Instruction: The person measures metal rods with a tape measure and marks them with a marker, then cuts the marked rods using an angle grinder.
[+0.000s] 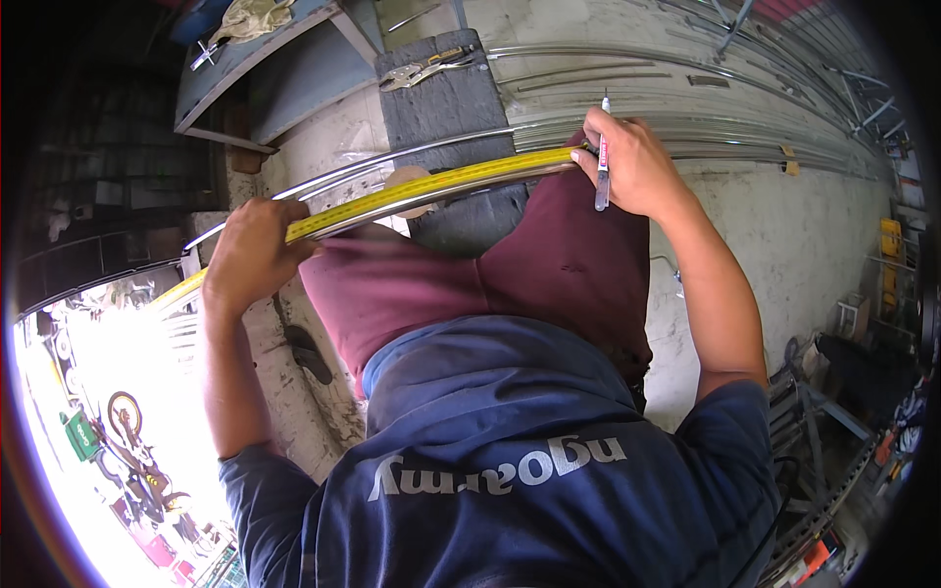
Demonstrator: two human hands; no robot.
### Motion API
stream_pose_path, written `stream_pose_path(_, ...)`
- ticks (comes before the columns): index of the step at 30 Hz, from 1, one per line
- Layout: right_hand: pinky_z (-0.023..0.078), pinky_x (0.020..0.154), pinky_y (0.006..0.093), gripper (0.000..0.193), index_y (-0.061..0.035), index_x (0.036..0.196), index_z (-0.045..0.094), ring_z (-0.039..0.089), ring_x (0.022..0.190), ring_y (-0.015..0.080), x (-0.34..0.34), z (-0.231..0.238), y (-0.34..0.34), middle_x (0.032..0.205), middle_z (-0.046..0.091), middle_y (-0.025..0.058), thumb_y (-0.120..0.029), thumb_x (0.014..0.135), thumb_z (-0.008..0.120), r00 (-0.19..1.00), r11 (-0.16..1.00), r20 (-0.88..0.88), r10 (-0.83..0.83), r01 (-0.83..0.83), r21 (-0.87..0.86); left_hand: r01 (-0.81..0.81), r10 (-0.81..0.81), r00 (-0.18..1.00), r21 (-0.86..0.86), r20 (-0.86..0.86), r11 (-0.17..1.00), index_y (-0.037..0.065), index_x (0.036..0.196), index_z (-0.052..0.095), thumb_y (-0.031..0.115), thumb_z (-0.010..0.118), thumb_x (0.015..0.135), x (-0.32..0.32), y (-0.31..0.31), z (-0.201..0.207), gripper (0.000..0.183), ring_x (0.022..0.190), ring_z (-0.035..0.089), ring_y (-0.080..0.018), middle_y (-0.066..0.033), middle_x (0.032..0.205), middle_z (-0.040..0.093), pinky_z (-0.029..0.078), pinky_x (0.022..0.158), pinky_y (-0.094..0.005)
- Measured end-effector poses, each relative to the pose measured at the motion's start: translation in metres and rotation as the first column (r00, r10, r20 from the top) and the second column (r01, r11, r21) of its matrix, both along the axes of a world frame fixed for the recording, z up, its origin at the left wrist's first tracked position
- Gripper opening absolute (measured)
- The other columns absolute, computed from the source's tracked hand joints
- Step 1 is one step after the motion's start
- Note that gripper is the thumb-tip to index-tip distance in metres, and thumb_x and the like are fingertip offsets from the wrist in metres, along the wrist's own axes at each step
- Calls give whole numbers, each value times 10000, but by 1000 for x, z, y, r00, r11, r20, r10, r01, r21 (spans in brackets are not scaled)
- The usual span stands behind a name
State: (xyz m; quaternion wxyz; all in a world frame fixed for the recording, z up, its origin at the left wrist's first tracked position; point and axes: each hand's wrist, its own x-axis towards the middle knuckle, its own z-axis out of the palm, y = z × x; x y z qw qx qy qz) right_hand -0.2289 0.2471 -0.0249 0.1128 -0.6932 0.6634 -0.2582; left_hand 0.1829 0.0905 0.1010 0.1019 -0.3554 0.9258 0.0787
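Observation:
A yellow measuring tape is stretched across my lap along a shiny metal tube. My left hand is wrapped round the tape and the tube, and the tape runs on past it to the lower left. At the tape's other end, my right hand pinches the tip against the tube. Between the fingers of that same hand a white marker stands nearly upright in the picture. The grip of my right fingers partly hides the tape's end.
Beyond my knees, locking pliers lie on a dark padded board. Long metal tubes stretch over the floor to the right. A grey metal table holds a cloth at the upper left. A motorbike stands in bright light, lower left.

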Motion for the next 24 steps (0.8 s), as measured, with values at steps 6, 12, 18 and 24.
stream_pose_path(6,460,675,500,329,-27,972,499,588,753,471,-12,-18,-2,788,596,187,-102,896,811,996,992,64,-62,55,109,-242,235,969,99,70,965,42,1024,804,188,903,774,39,-12,-4,306,944,719,-432,-234,930,750,544,867,-491)
stream_pose_path(12,459,681,491,339,-35,968,493,551,722,446,-18,-27,-2,774,561,176,-108,901,817,997,994,58,-53,47,94,-268,263,963,81,65,960,11,1124,799,218,906,790,42,-16,-15,407,994,725,-428,-243,999,761,548,923,-488)
stream_pose_path(18,452,676,481,333,-39,957,491,542,711,430,-19,-32,-1,761,545,164,-114,907,811,998,997,26,-53,52,51,-364,360,931,86,63,927,12,1146,790,275,900,820,45,-12,-14,433,1039,722,-423,-246,1079,757,553,925,-487)
stream_pose_path(24,453,680,479,315,-40,955,496,547,703,422,-18,-31,-1,759,543,156,-107,913,800,998,996,32,-62,60,68,-365,373,927,166,-23,916,-1,1113,782,297,851,891,63,-20,-13,378,981,731,-417,-239,1013,761,552,882,-481)
